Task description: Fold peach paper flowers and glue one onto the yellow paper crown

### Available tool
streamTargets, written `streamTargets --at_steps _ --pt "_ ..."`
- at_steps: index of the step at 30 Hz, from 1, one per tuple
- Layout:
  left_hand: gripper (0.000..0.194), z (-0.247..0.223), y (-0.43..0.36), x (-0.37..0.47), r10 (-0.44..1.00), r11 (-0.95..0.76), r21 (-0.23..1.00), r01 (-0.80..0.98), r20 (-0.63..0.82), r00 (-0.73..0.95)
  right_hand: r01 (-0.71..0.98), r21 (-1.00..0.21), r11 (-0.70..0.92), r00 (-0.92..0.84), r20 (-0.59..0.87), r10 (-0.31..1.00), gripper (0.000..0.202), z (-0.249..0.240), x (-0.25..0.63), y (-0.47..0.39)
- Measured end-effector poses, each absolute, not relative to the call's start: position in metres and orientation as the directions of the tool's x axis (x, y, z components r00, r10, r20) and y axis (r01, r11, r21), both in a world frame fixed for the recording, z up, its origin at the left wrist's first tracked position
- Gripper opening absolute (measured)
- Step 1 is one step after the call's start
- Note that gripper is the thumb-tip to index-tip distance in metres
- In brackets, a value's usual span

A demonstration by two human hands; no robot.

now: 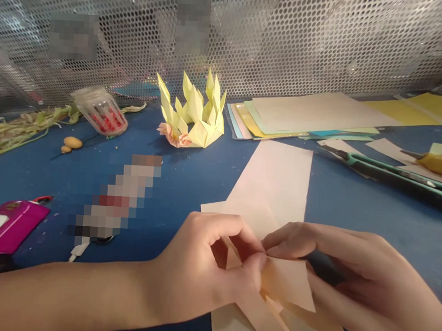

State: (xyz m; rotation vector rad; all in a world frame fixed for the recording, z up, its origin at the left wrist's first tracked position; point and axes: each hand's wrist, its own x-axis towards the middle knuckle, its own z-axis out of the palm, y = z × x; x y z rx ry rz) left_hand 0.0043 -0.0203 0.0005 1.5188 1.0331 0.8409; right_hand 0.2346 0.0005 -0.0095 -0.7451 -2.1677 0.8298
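Peach paper (291, 280), pt. hidden, btwn both hands (207, 264) (371, 279)

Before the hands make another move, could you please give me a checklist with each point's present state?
1. Left hand gripping the peach paper: ok.
2. Right hand gripping it too: ok.
3. Fold at the fingertips lined up: cannot tell, the fingers cover it.
4. Surface under the hands bare: not ok, pale paper lies there.
5. Green-handled tool apart from the hands: ok, it lies beyond the right one.
6. Yellow paper crown apart from the hands: ok.
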Motion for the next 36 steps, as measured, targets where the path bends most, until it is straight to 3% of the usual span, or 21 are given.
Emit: streamTargets --at_steps 9,13,20,31,36 --pt "0.012 0.002 -0.019 0.006 0.906 0.065 0.991 0.116 -0.107 0.409 0.277 -0.912 0.301 -0.661 0.047 0.749 0.012 -0.001 0.228 0.008" --pt "0.007 0.001 -0.018 0.008 0.895 0.107 0.982 0.154 -0.163 0.414 0.3 -0.867 0.398 -0.61 0.146 0.779 0.009 -0.011 0.231 0.001" --pt "0.013 0.003 -0.018 0.01 0.872 0.201 0.96 0.195 -0.266 0.41 0.278 -0.732 0.622 -0.558 0.404 0.725 0.022 -0.02 0.23 -0.009" --pt "0.01 0.001 -0.019 0.008 0.889 0.209 0.96 0.188 -0.266 0.372 0.372 -0.701 0.608 -0.53 0.377 0.759 0.022 -0.02 0.224 -0.017" --pt "0.01 0.0 -0.015 0.006 0.895 0.263 0.963 0.065 -0.268 0.356 0.382 -0.666 0.64 -0.514 0.423 0.746 0.022 -0.016 0.23 -0.016"
